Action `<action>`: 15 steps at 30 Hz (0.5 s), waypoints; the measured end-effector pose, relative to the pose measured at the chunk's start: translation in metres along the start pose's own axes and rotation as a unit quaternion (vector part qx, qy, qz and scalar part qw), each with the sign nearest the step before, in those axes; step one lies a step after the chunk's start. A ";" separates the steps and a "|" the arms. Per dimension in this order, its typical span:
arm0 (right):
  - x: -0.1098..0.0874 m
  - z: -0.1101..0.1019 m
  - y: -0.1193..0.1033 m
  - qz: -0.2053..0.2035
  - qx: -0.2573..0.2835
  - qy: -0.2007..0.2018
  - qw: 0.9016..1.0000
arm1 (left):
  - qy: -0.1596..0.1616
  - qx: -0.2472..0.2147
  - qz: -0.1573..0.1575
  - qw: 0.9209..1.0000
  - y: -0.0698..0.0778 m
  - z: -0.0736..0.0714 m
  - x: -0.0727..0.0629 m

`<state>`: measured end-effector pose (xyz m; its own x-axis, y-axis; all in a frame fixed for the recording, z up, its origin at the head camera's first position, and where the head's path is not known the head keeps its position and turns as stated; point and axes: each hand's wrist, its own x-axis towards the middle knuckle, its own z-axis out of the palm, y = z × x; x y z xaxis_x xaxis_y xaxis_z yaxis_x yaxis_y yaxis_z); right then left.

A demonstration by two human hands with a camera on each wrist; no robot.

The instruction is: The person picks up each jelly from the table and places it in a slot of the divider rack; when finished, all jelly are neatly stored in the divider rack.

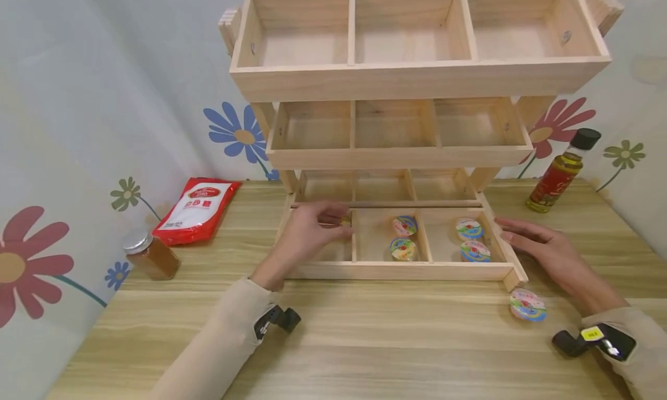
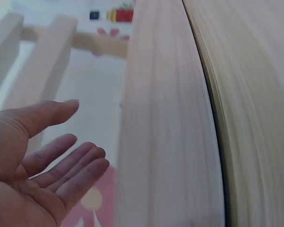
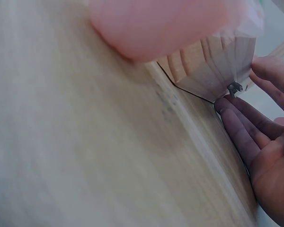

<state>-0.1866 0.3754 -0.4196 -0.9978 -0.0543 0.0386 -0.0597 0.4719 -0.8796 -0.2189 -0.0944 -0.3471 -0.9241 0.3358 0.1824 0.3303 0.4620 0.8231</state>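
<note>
My left hand (image 1: 312, 232) is over the left compartment of the bottom tray (image 1: 385, 271) of a wooden tiered rack. Its thumb and fingers stand apart with nothing between them in the left wrist view. Just past the fingertips, part of a small yellowish thing (image 1: 346, 220) shows; the hand hides the rest. Against the tray's right side lie the fingers of my right hand (image 1: 552, 255), fairly straight, the fingertips at the wood. Two jelly cups (image 1: 403, 249) sit in the middle compartment and two more jelly cups (image 1: 475, 250) in the right one. Another jelly cup (image 1: 528, 305) lies on the table by the tray's front right corner.
Above rise the rack's upper trays (image 1: 417, 79), each split into three compartments. At left on the table (image 1: 365, 342) are a red and white bag (image 1: 195, 209) and a spice jar (image 1: 151, 255). An oil bottle (image 1: 557, 174) stands at the right.
</note>
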 end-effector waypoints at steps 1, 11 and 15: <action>0.000 0.000 0.000 0.001 0.001 0.000 1.000 | -0.005 -0.007 0.007 1.000 0.005 0.004 -0.002; 0.001 0.001 0.001 0.002 -0.009 0.002 1.000 | -0.100 -0.081 0.052 0.990 0.042 0.054 -0.008; 0.001 0.000 0.001 0.005 -0.014 0.000 1.000 | -0.128 -0.096 0.066 0.985 0.053 0.077 -0.006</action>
<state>-0.1876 0.3756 -0.4206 -0.9984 -0.0486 0.0296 -0.0499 0.4976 -0.8660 -0.1807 -0.0089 -0.3462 -0.7887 0.5900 0.1729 0.3786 0.2446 0.8927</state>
